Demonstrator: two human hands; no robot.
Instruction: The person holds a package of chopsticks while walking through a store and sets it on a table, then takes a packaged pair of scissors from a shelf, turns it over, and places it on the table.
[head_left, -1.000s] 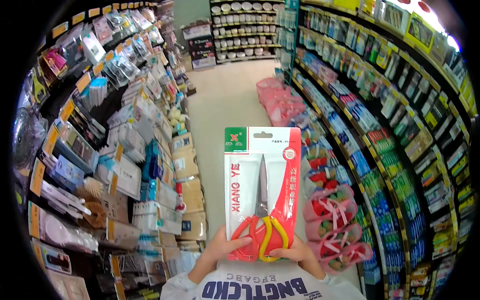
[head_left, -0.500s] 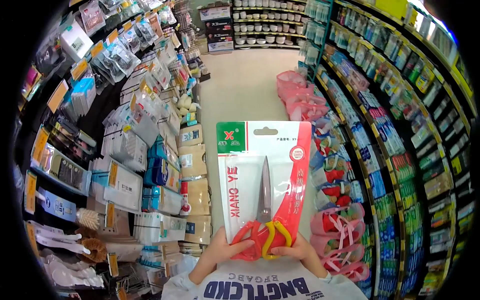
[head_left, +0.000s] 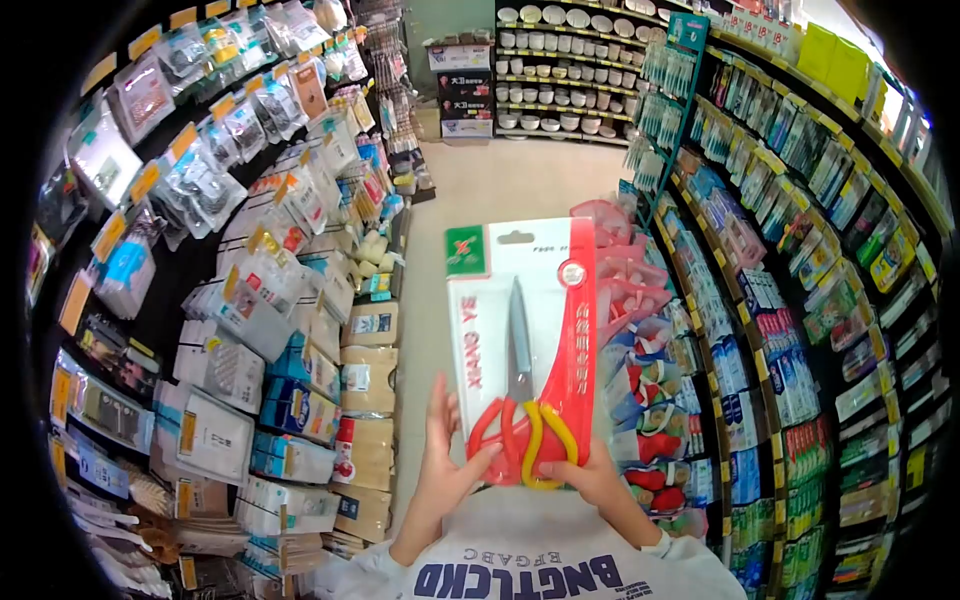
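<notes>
A pair of scissors in a blister pack is held upright before me, with one red and one yellow handle. The backing card is white, red and green. My right hand grips the pack's lower right corner, its thumb over the yellow handle and its other fingers hidden behind. At the lower left, my left hand has its thumb on the pack by the red handle. Its index finger points up beside the left edge, and the remaining fingers partly disappear behind the card.
Hanging packets fill the shelving on my left. Bottles and tubes line the right shelves. Pink bags stand along the right side of the aisle floor. Bowls and stacked boxes are at the far end.
The scissors pack has moved slightly left and up in view and turned a little. My left index finger has lifted away from the card's edge. The view has tilted up, showing more bowl shelves.
</notes>
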